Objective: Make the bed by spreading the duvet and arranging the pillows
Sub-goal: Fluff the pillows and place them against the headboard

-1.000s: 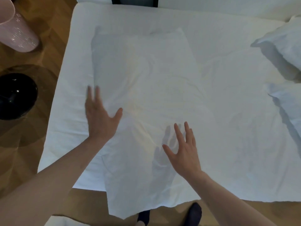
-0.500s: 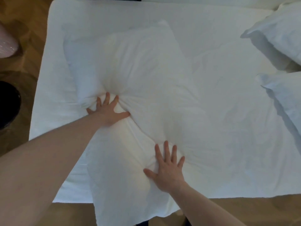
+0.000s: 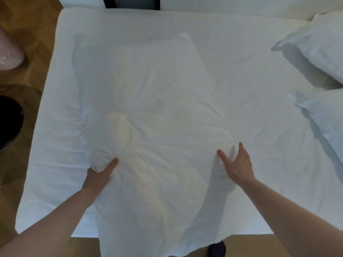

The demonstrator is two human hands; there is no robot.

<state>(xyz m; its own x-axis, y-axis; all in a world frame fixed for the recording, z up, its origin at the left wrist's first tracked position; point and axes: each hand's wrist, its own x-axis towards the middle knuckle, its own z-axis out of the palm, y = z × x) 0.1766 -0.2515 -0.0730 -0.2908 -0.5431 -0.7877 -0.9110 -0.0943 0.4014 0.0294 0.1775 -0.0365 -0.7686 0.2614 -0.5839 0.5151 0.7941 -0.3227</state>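
Observation:
A large white pillow point(image 3: 148, 101) lies lengthwise across the white bed point(image 3: 259, 127), its near end hanging over the front edge. My left hand point(image 3: 100, 175) grips the pillow's left side, thumb on top and fingers tucked under a bunched lump of filling. My right hand point(image 3: 235, 164) rests against the pillow's right side with fingers spread, pressing the filling inward. Two more white pillows, one point(image 3: 319, 43) behind the other point(image 3: 324, 112), lie at the right edge of the bed.
Wooden floor point(image 3: 27, 30) runs along the left of the bed. A pink container point(image 3: 9, 52) and a black round object point(image 3: 9, 121) stand on it at the left. A dark frame point(image 3: 130, 2) shows behind the bed's far edge. My feet point(image 3: 217, 249) show below the bed's edge.
Both hands left the pillow's top, where they pressed flat, and moved to its left and right sides. The left hand now grips a lump of filling; the pillow is more crumpled.

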